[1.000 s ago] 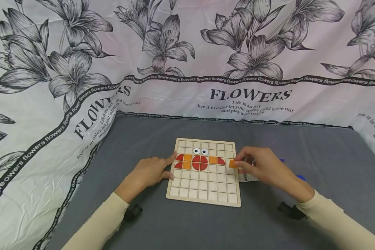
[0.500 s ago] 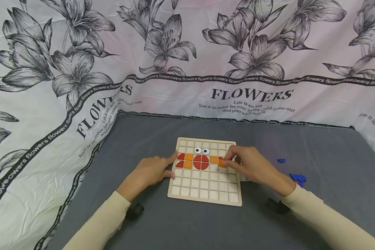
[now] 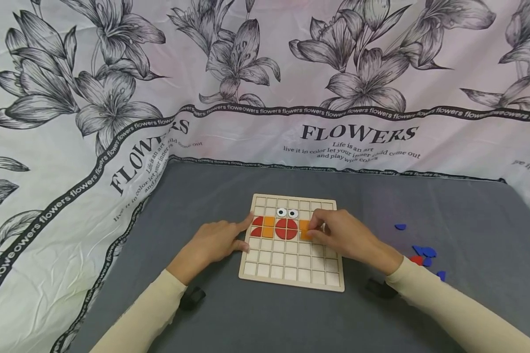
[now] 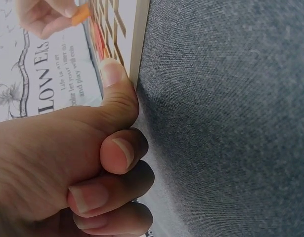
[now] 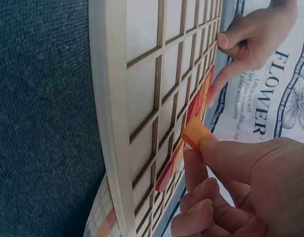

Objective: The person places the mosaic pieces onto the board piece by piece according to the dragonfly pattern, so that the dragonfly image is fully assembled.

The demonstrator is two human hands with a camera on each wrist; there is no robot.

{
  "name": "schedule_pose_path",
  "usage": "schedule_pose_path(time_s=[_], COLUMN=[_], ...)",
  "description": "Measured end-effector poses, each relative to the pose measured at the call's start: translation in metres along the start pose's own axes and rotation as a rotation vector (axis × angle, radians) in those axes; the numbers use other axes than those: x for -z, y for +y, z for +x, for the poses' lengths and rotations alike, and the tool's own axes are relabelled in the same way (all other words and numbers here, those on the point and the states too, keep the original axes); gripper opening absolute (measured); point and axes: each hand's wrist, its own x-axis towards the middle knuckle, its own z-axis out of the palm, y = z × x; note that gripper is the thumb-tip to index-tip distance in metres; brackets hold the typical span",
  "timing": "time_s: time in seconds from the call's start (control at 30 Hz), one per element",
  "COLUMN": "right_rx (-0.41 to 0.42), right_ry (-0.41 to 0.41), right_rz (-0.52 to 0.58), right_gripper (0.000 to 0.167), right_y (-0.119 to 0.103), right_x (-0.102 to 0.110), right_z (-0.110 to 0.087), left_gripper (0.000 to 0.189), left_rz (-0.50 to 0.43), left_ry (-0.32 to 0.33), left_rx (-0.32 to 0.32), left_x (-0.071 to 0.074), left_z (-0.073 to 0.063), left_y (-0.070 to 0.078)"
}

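A wooden grid board point(image 3: 287, 267) lies on the grey cloth. My right hand point(image 3: 342, 233) pinches an orange square tile point(image 5: 195, 132) between thumb and fingertips, just over the board's right part. In the head view that hand covers some right-hand cells and a red piece point(image 5: 164, 177). My left hand point(image 3: 214, 240) touches the board's left edge with thumb and outstretched index finger; its other fingers are curled. Two eye pieces point(image 3: 287, 213) sit above a red circle point(image 3: 286, 229) of quarter pieces. Orange squares point(image 3: 268, 226) and red quarters point(image 3: 256, 226) fill cells at the left.
Several blue pieces point(image 3: 429, 252) and a red piece point(image 3: 416, 260) lie loose on the cloth right of the board. A printed card point(image 5: 105, 217) shows beside the board's edge in the right wrist view. A flower-printed curtain point(image 3: 357, 137) stands behind.
My right hand has carried the orange tile leftward, from the board's right edge to over the cells near the red circle. The left hand stays at the board's left edge.
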Motion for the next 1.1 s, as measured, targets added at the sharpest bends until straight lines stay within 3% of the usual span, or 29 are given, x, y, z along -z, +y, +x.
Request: schedule_pose_path(time_s=[0.57, 1.1], right_rx=[-0.007, 0.009], right_ry=[0.007, 0.049], right_rz=[-0.058, -0.136], right_gripper=[0.011, 0.009], right_y=[0.000, -0.001], right_x=[-0.008, -0.015], right_z=[0.003, 0.003], left_gripper=[0.085, 0.087], left_rz=[-0.002, 0.053], left_ry=[-0.006, -0.013], left_rx=[0.022, 0.009], left_x=[-0.001, 0.000], left_z=[-0.001, 0.002], left_y=[0.000, 0.004])
